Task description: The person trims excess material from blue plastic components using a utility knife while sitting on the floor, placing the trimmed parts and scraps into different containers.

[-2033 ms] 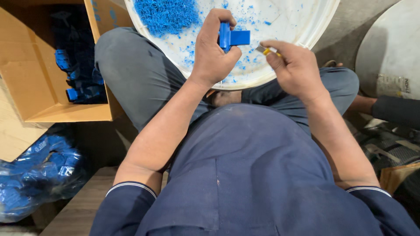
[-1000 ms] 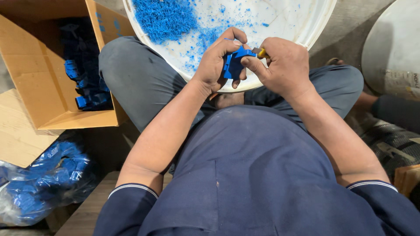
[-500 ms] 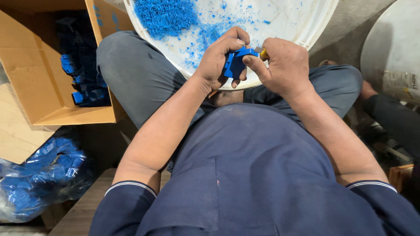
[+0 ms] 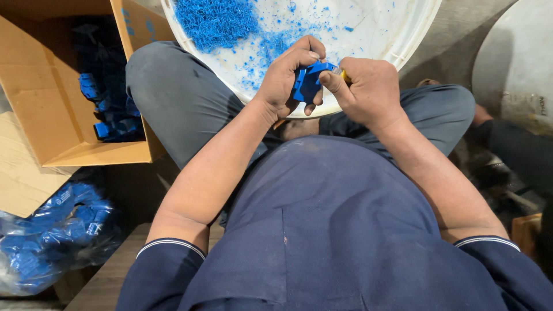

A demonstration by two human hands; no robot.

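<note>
Since two seconds ago both hands have closed together: left hand [image 4: 288,80] grips the blue plastic part [image 4: 308,80] over the white tub [image 4: 403,43], catching shavings, while right hand [image 4: 366,89] pinches a yellow-handled tool [image 4: 344,74] against it.

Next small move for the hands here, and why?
Probably a short trimming stroke along the edge of the blue plastic part. The left hand grips the part over the white basin, the right hand presses a small yellow-handled tool against it, and blue shavings already lie in the basin.
</note>
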